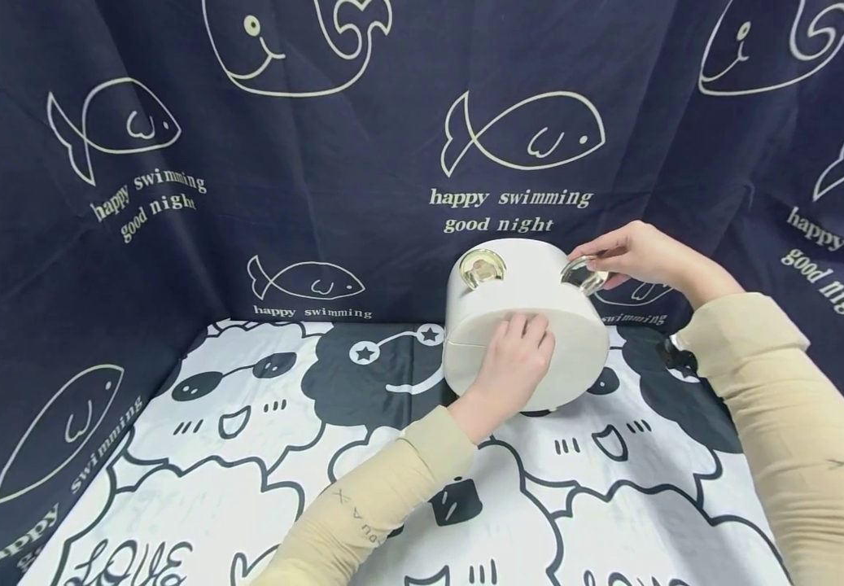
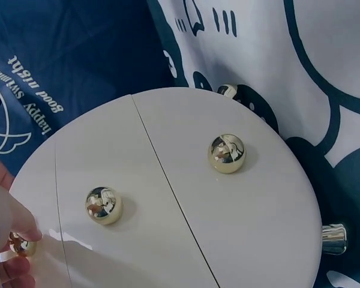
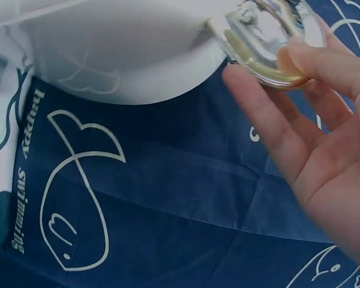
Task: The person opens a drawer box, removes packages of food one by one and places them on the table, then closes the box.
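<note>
A white oval box (image 1: 575, 358) with two shiny gold ears stands near the back of the cloth. My left hand (image 1: 513, 362) is at its front, and in the left wrist view the fingers pinch the uppermost gold knob (image 2: 23, 246). Two more round gold knobs (image 2: 227, 153) sit lower on the white face, which thin seams divide into sections. With thumb and fingers, my right hand (image 1: 641, 252) grips the right gold ear (image 3: 267, 42). The left gold ear (image 1: 482, 268) is untouched. Short gold feet (image 2: 335, 239) stick out from the box's underside.
Under the box lies a white and dark cartoon-print cloth (image 1: 209, 505). A navy curtain (image 1: 363, 187) with fish drawings and lettering hangs close behind the box and along both sides.
</note>
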The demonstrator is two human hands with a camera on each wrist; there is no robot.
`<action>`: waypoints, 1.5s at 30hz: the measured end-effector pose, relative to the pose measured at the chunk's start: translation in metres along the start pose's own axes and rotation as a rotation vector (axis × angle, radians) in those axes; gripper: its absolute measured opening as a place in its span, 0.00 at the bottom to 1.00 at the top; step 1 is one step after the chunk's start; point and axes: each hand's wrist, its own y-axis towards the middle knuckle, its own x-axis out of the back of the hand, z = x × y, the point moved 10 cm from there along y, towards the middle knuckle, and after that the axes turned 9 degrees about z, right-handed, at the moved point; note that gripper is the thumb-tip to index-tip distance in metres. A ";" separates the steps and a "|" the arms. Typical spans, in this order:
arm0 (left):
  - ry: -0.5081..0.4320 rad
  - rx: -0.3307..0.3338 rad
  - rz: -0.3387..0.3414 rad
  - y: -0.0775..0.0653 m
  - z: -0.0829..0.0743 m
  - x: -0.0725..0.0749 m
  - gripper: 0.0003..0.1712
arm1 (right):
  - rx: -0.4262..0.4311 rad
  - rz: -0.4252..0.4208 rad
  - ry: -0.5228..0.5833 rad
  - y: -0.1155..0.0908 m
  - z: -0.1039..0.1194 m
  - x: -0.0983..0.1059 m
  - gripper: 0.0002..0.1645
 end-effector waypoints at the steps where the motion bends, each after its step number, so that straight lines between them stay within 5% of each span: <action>1: -0.001 0.000 -0.005 0.000 0.000 0.001 0.13 | 0.004 -0.010 -0.004 0.000 0.000 0.000 0.17; 11: 0.018 0.027 -0.002 0.002 0.004 0.027 0.13 | 0.061 -0.031 -0.119 0.004 0.012 -0.002 0.15; 15: 0.017 0.031 -0.001 0.002 0.004 0.026 0.15 | 0.105 -0.003 -0.199 0.004 0.022 -0.005 0.17; 22: 0.020 0.035 -0.001 0.003 0.004 0.024 0.13 | 0.184 -0.093 -0.386 0.000 0.036 0.001 0.18; 31: -0.001 0.041 0.022 0.001 -0.002 -0.001 0.15 | 0.228 -0.151 -0.430 -0.004 0.040 0.000 0.19; 45: 0.027 0.043 0.064 -0.001 -0.006 0.001 0.09 | 0.270 -0.188 -0.492 -0.006 0.044 -0.001 0.19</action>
